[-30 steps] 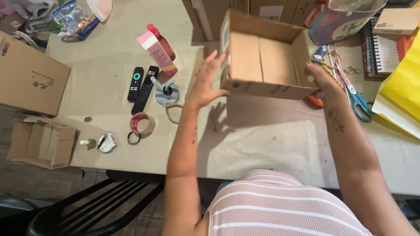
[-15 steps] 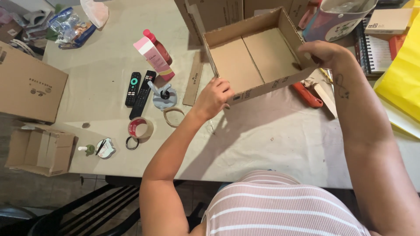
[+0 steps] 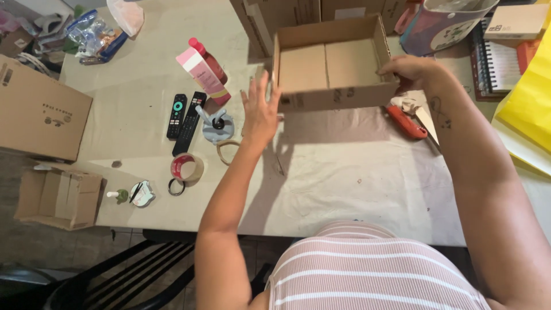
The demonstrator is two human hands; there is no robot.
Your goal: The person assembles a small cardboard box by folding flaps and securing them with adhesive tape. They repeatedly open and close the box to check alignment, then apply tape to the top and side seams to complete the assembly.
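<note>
Landmark: open cardboard box (image 3: 333,63), lying on the table (image 3: 344,172), its empty inside facing up. Far left of the box, two black remotes (image 3: 183,120) lie side by side; a pink carton (image 3: 202,76) lies between remotes and box. Left hand (image 3: 261,109), fingers spread apart, is at the box's left wall. Right hand (image 3: 410,70), fingers clamped on the box's right rim. Red cutter (image 3: 406,121) lies just below the box's right corner.
</note>
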